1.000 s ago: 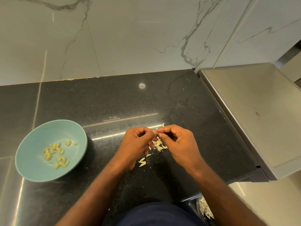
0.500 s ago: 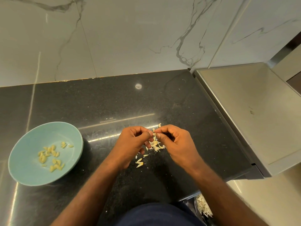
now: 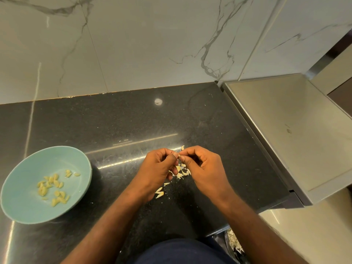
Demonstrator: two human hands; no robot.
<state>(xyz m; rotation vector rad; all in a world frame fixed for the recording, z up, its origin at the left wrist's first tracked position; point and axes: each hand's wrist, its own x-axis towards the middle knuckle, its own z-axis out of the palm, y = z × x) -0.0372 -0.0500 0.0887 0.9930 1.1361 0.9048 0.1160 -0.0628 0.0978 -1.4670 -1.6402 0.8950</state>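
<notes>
- A head-worn camera looks down on a black speckled stone desk (image 3: 114, 115) that meets a white marble wall (image 3: 152, 44) with grey veins.
- Two bare forearms reach in from the bottom edge, and the hands meet over the middle of the desk.
- The left hand (image 3: 158, 168) is curled, and its fingers (image 3: 172, 159) pinch a small pale piece (image 3: 179, 156) at the tips.
- The right hand (image 3: 203, 168) is curled the same way, and its fingers (image 3: 185, 160) pinch the same piece from the other side, so the thumb tips almost touch.
- The small pale piece sits between the two sets of fingertips, above the desk. It is mostly hidden, so its exact shape cannot be told.
- Just below the hands, a loose heap of thin pale peel scraps (image 3: 181, 173) lies on the desk.
- Two more slivers (image 3: 159, 193) lie beside the left wrist, and one sliver (image 3: 182, 148) shows just beyond the fingertips.
- Well to the left of the hands, a shallow light-blue bowl (image 3: 22, 168) stands on the desk.
- In the bowl lies a scatter of small yellowish peeled kernels (image 3: 52, 187).
- To the right, a flat grey metal surface (image 3: 285, 130) adjoins the desk.
- At the bottom edge is a dark blue garment (image 3: 181, 252), and beside it, below the desk edge, more pale scraps (image 3: 233, 241).
</notes>
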